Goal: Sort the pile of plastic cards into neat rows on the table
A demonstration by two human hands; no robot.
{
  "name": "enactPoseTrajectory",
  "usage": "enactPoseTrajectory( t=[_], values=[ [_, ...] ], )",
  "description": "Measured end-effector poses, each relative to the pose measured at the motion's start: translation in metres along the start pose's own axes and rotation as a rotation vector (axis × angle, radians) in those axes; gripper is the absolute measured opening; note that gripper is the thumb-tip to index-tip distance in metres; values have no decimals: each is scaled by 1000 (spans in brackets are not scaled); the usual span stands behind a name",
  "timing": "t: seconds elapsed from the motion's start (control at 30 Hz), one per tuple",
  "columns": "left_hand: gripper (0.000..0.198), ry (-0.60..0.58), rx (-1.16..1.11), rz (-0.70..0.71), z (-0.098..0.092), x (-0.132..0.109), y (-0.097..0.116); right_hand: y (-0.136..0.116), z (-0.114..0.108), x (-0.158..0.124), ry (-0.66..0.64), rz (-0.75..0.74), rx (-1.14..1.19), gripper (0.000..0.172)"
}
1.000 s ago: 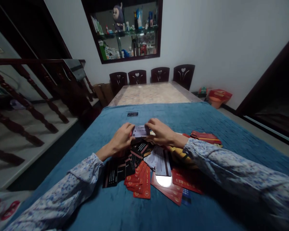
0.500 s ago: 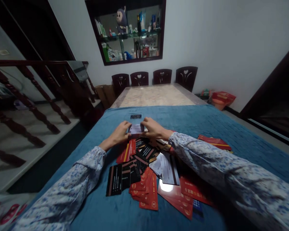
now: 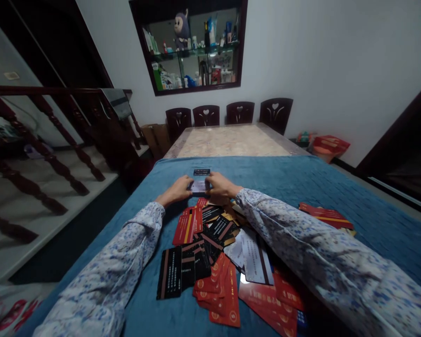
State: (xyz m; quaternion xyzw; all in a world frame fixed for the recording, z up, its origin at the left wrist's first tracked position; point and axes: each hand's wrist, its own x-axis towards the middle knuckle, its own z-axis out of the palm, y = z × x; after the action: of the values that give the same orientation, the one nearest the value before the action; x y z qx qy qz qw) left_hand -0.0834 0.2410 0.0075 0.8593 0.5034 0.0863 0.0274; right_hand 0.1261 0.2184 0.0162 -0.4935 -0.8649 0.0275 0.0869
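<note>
Both of my arms are stretched forward over a blue cloth (image 3: 294,182). My left hand (image 3: 177,189) and my right hand (image 3: 220,185) pinch the two ends of a pale card (image 3: 199,187), holding it just above the cloth. A single dark card (image 3: 201,172) lies flat right beyond it. Nearer to me spreads a loose pile of cards (image 3: 217,248): several red, several black, and a few white ones with a dark stripe.
A smaller heap of red cards (image 3: 325,216) lies on the cloth at the right. Beyond the cloth is a bare marble tabletop (image 3: 228,140) with several dark chairs (image 3: 240,112) behind it. A wooden stair railing (image 3: 56,135) runs along the left.
Both hands have carried the pale card forward, away from the pile and up to the lone dark card. More red and black cards show where my hands were.
</note>
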Motion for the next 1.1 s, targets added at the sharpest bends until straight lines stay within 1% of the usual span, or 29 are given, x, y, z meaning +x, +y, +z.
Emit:
enactPoseTrajectory(
  t=[0.27, 0.43, 0.57, 0.83, 1.1],
  values=[
    [31, -92, 23, -23, -2, 19, -6, 8, 12, 16, -17, 63, 12, 33],
    [31, -130, 26, -35, 1, 26, -10, 12, 19, 22, -32, 91, 25, 34],
    [30, -156, 9, -17, 4, 31, -12, 15, 22, 25, -30, 116, 34, 34],
    [35, -162, -9, -27, 9, 37, -19, 17, 27, 28, -40, 124, 24, 36],
    [30, -171, 7, -39, 13, 39, -20, 17, 28, 28, -37, 134, 27, 35]
  ],
)
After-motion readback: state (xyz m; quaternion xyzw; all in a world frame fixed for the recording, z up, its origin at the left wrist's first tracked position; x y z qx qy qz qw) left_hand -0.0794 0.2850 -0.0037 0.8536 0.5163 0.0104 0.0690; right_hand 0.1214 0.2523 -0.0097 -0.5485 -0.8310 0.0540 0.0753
